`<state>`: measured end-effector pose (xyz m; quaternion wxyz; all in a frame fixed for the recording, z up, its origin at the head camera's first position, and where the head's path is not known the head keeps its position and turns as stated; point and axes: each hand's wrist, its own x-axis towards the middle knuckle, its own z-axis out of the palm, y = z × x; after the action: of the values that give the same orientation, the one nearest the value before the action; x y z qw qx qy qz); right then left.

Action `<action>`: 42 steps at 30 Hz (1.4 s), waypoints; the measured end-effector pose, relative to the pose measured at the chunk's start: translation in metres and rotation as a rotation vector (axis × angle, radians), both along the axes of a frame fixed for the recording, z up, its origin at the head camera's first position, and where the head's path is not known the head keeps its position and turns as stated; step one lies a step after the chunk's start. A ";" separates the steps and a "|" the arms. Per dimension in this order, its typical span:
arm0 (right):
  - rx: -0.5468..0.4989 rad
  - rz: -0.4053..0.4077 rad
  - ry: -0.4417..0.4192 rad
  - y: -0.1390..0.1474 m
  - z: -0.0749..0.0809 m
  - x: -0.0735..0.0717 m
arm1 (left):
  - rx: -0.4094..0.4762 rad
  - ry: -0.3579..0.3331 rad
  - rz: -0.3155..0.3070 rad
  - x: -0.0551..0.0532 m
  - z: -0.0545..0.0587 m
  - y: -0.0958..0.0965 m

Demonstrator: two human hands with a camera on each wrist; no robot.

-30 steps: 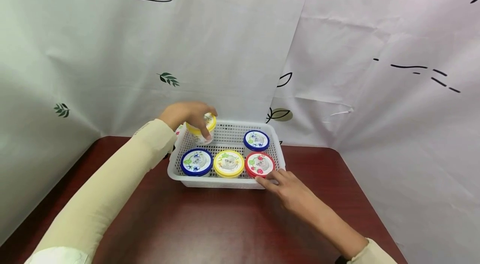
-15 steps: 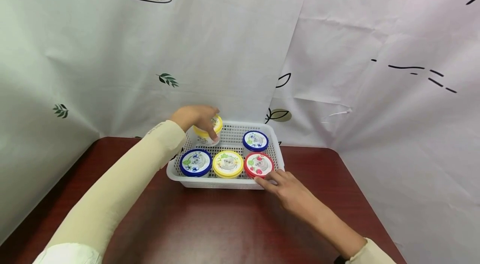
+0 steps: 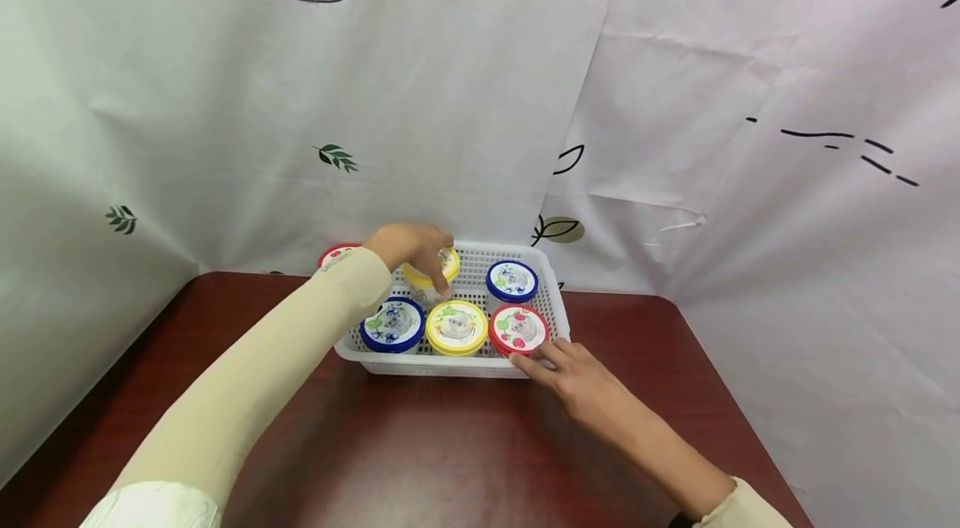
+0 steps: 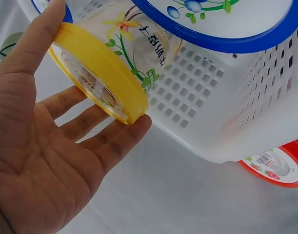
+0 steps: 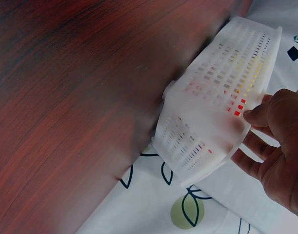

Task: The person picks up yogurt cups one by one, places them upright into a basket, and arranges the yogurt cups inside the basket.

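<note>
My left hand (image 3: 411, 248) grips a clear tub with a yellow lid (image 4: 106, 73) by its lid, thumb on one side and fingers on the other. That tub is inside the back of a white perforated basket (image 3: 442, 366), between the left and back-right spots. Also in the basket are a blue-lidded tub (image 3: 392, 325), a second yellow-lidded tub (image 3: 457, 328) and a red-lidded tub (image 3: 519, 329) along the front, plus another blue-lidded tub (image 3: 512, 281) at back right. My right hand (image 3: 581, 378) pinches the basket's front right rim, thumb outside.
Outside the basket's left end, another red-lidded tub (image 3: 337, 251) is partly hidden by my left sleeve. The basket stands near the back of a dark red-brown wooden table (image 3: 375, 445). A pale patterned cloth (image 3: 465, 95) hangs right behind it.
My left hand has moved right and slightly down with the yellow-lidded tub, deeper into the basket's back row. The red-lidded tub on the left has come into sight. My right hand has stayed put.
</note>
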<state>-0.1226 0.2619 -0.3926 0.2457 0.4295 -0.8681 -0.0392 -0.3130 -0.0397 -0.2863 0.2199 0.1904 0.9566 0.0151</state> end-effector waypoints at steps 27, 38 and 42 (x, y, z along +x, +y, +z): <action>0.001 -0.018 -0.033 -0.001 0.001 0.000 | -0.134 -0.059 -0.018 0.001 -0.016 0.025; 0.008 -0.033 -0.056 0.001 0.002 0.002 | -0.091 -0.069 0.000 0.005 -0.024 0.037; 0.008 -0.028 -0.057 0.000 0.003 0.001 | -0.069 -0.065 0.014 0.004 -0.025 0.037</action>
<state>-0.1216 0.2623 -0.3901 0.2186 0.4190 -0.8806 -0.0338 -0.3088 -0.0023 -0.3111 0.2573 0.1753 0.9503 -0.0103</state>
